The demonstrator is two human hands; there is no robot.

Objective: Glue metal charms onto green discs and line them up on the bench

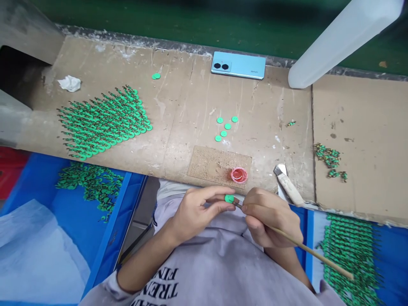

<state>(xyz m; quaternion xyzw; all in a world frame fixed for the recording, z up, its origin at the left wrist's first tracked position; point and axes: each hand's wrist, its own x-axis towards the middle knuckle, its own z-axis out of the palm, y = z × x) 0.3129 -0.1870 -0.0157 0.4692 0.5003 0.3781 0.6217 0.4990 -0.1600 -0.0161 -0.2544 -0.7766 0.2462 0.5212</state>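
Between the thumb and forefinger of my left hand (194, 212) is a small round green button (229, 198), its face turned up toward me. My right hand (270, 214) is closed around a thin wooden stick (318, 256), whose dark narrow tip reaches the button's right edge. The stick's long end points down and right, past my wrist. Just beyond my hands, a small cup of red liquid (239, 174) stands on a stained board (207, 163). Several loose green buttons (227, 126) lie past the board.
At left, rows of green pieces with brown ends (105, 123) cover the cardboard tabletop (181, 106). Blue bins (108, 255) with more pieces flank my lap. A phone (239, 65), a white tube (344, 42), crumpled tissue (69, 83), a cutter knife (288, 185) and small bead clusters (328, 156) surround the work area.
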